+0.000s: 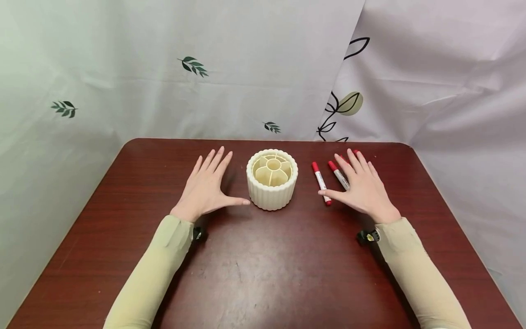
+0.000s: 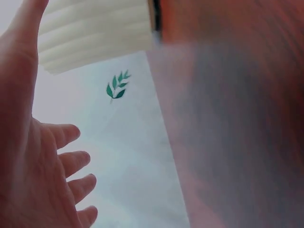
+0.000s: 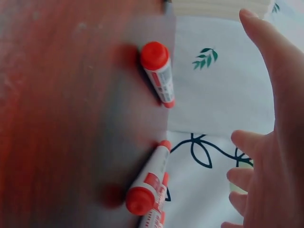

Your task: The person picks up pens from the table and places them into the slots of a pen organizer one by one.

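Markers, red-capped and white-bodied, lie on the dark worktop at the right hand: one marker just off its thumb, a second marker running under its forefinger, and at least one more hidden beneath the fingers, its red end showing past the fingertips. That grip is flat and spread, palm down, holding nothing. The left hand lies flat and open too, its thumb tip just short of the cream ribbed holder, which stands upright between the two hands with its petal-shaped compartments empty.

As I judge it, the work is picking up a marker for the holder. The thumb-side marker is the easiest start: it lies free of the others. Pinch it at mid-barrel so it hangs balanced, lift it clear before swinging inward, then tip it upright over one compartment. The left thumb could steady the holder's wall against tipping.
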The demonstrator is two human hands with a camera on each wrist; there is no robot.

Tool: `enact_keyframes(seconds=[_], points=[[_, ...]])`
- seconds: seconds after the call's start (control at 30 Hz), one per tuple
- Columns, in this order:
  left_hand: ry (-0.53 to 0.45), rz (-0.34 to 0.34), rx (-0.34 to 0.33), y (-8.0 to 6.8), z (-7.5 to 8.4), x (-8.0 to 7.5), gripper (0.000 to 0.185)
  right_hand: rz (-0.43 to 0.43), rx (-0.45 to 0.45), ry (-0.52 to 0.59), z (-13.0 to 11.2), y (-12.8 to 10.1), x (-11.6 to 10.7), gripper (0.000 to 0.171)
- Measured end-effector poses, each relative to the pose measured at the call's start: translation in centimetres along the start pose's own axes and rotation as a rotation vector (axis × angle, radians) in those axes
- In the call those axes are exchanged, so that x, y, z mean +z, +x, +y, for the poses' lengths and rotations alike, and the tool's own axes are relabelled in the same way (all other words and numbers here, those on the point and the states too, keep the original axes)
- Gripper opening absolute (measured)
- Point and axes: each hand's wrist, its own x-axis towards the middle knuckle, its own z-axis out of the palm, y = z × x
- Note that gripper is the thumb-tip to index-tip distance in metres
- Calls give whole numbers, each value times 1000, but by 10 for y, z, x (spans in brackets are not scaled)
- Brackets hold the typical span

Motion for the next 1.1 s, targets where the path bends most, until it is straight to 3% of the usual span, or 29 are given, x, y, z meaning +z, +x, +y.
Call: enact_keyframes(seconds=[0.3,0.53,0.67,0.8,1.1], points=[[-157,50,75,12,15,-4,140,72,35,122,10,3,-14,97],[-444,-6,43,22,34,0,132,135,65,139,29,5,-23,76],[-574,28,47,31,42,3,127,144,116,163,47,6,-25,69],[-609,61,73,37,44,3,124,138,160,175,65,6,-24,65],[-614,28,85,51,40,4,122,77,259,164,94,2,-20,50]])
